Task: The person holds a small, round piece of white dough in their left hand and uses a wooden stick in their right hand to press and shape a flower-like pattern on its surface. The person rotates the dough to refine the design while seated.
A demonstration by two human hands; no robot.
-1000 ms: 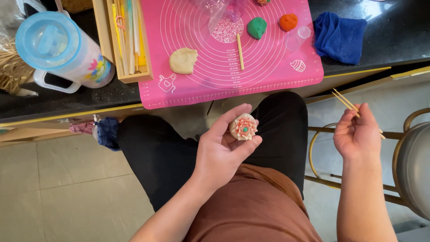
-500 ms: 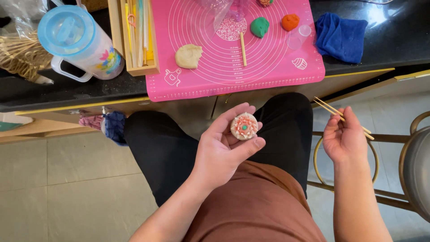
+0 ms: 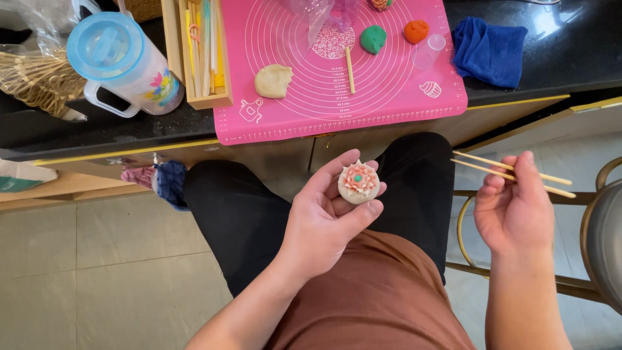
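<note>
From the head camera I see my left hand point(image 3: 324, 223) cupping a flower-patterned dough ball point(image 3: 358, 182) over my lap; my right hand point(image 3: 515, 207), well apart, pinches two wooden sticks point(image 3: 512, 174), long axes pointing leftward toward it.

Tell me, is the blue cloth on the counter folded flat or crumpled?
Crumpled. The blue cloth lies bunched with uneven folds and ridges on the black counter, beside the pink mat.
</note>
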